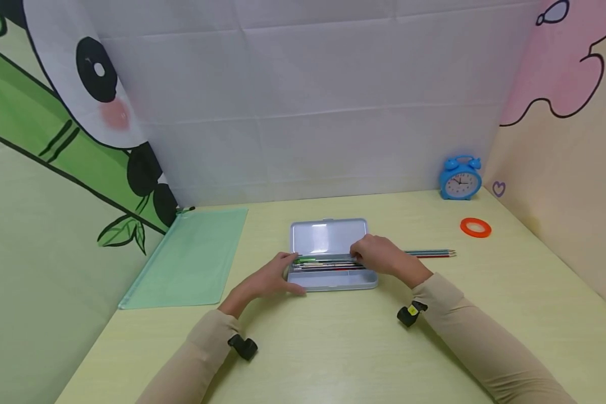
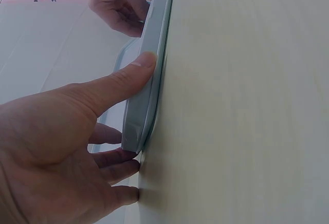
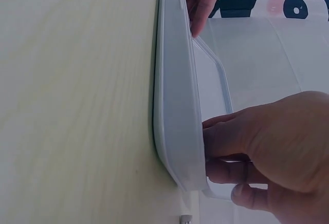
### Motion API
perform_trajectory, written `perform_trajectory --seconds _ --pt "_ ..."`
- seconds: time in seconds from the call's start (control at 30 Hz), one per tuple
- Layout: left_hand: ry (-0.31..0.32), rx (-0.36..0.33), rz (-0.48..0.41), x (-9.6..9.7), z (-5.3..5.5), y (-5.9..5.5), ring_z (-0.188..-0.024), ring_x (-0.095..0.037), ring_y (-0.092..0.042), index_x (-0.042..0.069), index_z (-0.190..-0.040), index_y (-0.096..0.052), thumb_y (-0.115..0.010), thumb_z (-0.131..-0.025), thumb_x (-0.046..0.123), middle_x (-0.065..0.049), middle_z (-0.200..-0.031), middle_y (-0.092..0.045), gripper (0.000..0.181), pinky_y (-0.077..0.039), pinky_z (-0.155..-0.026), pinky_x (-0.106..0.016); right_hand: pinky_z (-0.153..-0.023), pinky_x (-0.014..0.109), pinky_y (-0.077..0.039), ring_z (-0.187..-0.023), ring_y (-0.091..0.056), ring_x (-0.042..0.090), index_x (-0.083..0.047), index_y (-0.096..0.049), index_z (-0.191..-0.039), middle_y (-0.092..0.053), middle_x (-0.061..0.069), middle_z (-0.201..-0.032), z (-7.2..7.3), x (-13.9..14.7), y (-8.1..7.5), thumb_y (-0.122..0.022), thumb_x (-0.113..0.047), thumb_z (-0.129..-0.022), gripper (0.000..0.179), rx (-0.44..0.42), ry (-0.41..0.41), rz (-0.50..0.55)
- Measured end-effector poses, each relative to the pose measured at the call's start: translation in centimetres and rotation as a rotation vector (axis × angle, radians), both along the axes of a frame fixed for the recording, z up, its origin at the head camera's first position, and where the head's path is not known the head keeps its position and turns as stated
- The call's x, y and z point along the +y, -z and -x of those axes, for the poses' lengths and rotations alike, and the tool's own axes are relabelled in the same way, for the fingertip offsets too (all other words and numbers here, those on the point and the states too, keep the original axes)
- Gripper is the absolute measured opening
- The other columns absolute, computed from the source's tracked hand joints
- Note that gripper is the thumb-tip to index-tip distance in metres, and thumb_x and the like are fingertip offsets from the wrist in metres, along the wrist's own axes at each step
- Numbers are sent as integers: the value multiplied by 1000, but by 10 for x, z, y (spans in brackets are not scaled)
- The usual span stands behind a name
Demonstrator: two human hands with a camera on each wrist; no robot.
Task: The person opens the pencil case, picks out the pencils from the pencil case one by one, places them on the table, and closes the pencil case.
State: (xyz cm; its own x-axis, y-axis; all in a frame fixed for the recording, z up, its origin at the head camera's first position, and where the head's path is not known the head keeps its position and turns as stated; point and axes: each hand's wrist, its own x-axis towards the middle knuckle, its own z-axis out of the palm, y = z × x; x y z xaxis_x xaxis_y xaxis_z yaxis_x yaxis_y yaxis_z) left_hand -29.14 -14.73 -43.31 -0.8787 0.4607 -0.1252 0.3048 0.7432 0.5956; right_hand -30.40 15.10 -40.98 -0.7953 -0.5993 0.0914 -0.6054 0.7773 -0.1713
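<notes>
On the table [image 1: 333, 348], right of the green mat [image 1: 192, 258], the pencil case [image 1: 333, 281] lies open. My left hand [image 1: 267, 278] holds its left end, thumb against the front. My right hand [image 1: 384, 258] curls its fingers into the right end (whether they pinch anything, I cannot tell). Beyond stands a blue clock [image 1: 460, 184]; pencils [image 1: 328, 265] lie in the case, an orange ring [image 1: 475, 235] before the clock.

Right hand [image 1: 379, 255]: the pencil case [image 1: 328, 281] hides your fingertips in the right wrist view.
Outer pencils [image 1: 436, 253]: your right hand hides their left ends.
Pencil case: top edge crops it in both your wrist views.
Sleeves [image 1: 197, 350]: cropped below in your head view.
</notes>
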Motion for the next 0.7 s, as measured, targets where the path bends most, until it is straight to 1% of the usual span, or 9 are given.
perform_trajectory --seconds 0.27,0.53,0.7 --pt "4 3 -14 0 0 0 -138 -34 -37 7 -158 -29 -86 -78 41 -19 -154 -33 104 -33 -113 -51 -72 32 -56 -71 -59 15 -4 -77 -96 -72 4 -87 -1 -1 -1 -68 -5 -93 9 1 -7 -10" --pt "2 3 -3 1 -1 -1 -138 -33 -37 7 -158 -30 -86 -78 41 -18 -154 -33 103 -33 -113 -50 -68 30 -54 -67 -56 14 -3 -77 -94 -71 3 -84 0 3 -3 -69 -4 -92 9 -19 -5 -44" --pt "-2 4 2 1 0 -1 -138 -33 -38 8 -158 -29 -86 -78 41 -18 -154 -33 104 -33 -113 -50 -67 29 -53 -68 -55 14 -3 -77 -95 -69 3 -85 0 4 -6 -71 -4 -90 8 -16 -19 -63"
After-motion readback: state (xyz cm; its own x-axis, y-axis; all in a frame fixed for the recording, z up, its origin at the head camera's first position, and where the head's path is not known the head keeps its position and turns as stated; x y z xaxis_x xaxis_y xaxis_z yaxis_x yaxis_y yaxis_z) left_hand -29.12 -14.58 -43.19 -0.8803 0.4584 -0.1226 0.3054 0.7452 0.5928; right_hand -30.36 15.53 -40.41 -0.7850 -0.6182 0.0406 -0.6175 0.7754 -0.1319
